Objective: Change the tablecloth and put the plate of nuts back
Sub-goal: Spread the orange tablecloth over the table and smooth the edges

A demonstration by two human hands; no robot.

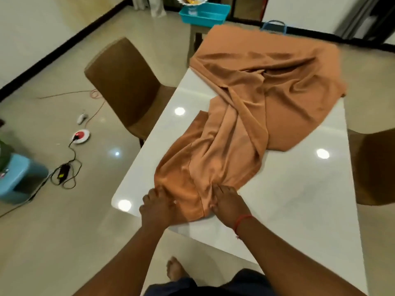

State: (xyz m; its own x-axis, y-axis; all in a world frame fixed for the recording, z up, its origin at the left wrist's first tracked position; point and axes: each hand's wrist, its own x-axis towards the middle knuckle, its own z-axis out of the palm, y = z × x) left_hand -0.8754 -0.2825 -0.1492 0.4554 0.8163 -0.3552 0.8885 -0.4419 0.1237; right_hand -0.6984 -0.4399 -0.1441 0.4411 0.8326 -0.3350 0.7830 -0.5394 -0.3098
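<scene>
On the white table [299, 199] lies a crumpled orange tablecloth [245, 116], bunched at the near edge. The left hand [157, 207] and the right hand [227, 205] each pinch its near end. Far off, the plate of nuts [192, 0] stands by a blue tray [205, 14]. A brown chair [126, 86] sits just beside the table.

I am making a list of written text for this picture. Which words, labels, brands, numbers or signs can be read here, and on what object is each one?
No text can be read in this picture.
Power adapter on the floor: it has a yellow label, too small and blurred to read.
Orange tablecloth, white table, turquoise tray: no writing visible.
</scene>
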